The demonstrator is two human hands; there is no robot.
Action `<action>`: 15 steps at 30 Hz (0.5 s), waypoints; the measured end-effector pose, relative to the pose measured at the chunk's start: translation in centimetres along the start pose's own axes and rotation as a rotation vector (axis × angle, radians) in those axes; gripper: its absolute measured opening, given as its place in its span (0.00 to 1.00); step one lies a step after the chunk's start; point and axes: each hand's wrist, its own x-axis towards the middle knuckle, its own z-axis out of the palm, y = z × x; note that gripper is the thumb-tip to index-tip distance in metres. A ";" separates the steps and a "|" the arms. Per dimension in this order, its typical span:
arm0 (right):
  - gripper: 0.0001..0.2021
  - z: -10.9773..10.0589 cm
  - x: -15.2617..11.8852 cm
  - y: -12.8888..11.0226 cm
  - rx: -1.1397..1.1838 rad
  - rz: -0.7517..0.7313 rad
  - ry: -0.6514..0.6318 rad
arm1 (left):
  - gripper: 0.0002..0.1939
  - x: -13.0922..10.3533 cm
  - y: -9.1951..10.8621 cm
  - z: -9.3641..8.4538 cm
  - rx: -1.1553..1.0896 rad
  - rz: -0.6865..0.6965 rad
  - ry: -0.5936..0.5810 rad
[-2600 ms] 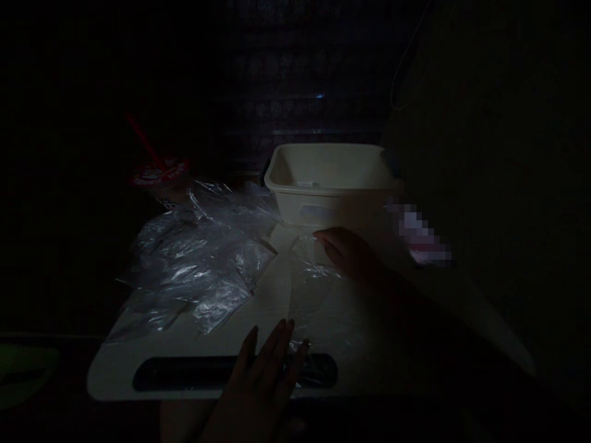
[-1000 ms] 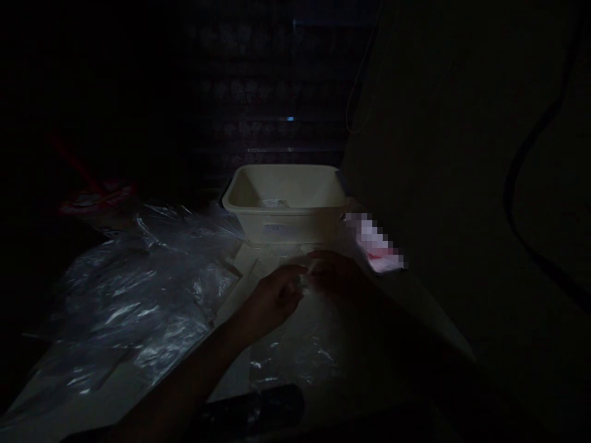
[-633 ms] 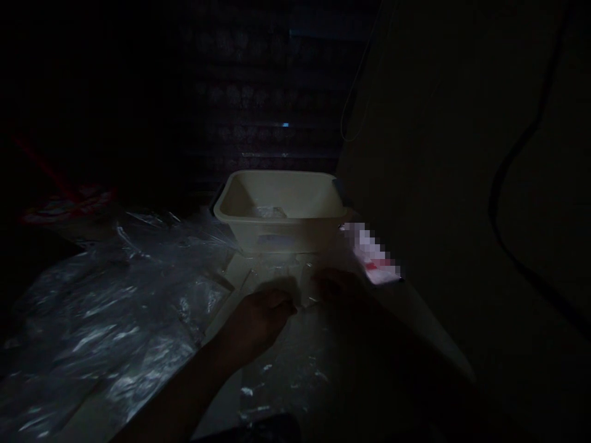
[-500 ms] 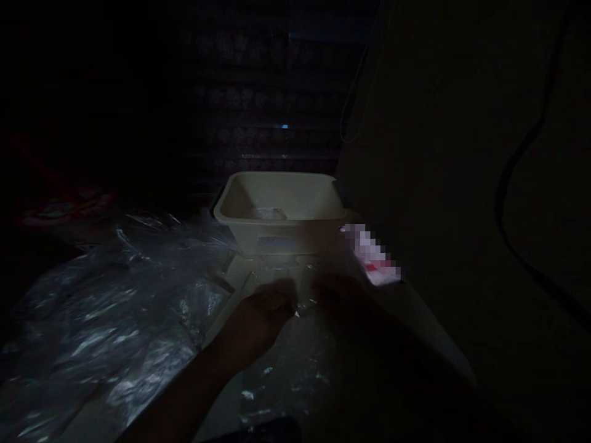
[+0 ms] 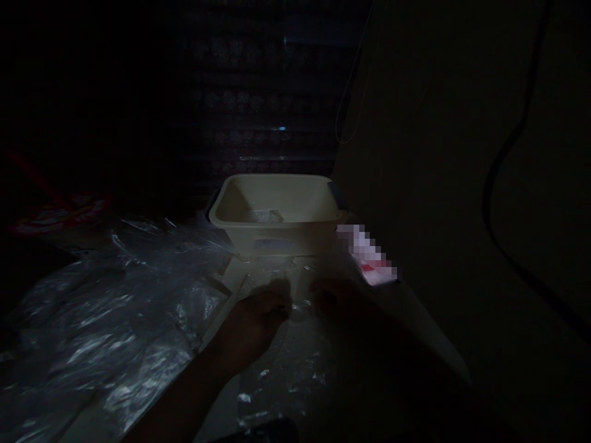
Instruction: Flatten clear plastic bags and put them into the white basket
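In very dim light, my left hand is at the middle of the work surface, thumb and fingers closed on the edge of a piece of clear plastic film. Across from it, my right hand is deep in shadow, with its fingers curled at the film's other side. The film glints between both hands and seems to spread toward me over the surface. Whether it is a bag or a flat sheet I cannot tell. Just beyond my hands stands a cream plastic tub with some clear plastic inside.
A big crumpled heap of clear plastic covers the left side. Behind it is a red item, too dark to name. A bright screen-like object, partly pixelated, lies right of the tub. A dark cable hangs down the right wall.
My hands stay near the same spot, and the gap between them is slightly wider, with the film catching more light. The whole view has shifted slightly.
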 end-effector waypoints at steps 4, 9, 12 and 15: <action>0.15 -0.2 0.0 -0.3 -0.019 0.046 -0.062 | 0.07 0.1 0.1 0.1 -0.083 -0.072 -0.001; 0.19 -0.2 0.1 -0.3 -0.042 0.033 -0.106 | 0.07 0.1 0.2 0.2 -0.139 -0.144 0.019; 0.20 -0.2 0.3 -0.1 -0.049 0.043 -0.131 | 0.08 0.2 0.2 -0.1 -0.112 -0.076 -0.015; 0.21 -0.2 0.3 0.1 -0.064 0.060 -0.142 | 0.09 0.3 0.4 -0.3 -0.089 -0.067 -0.056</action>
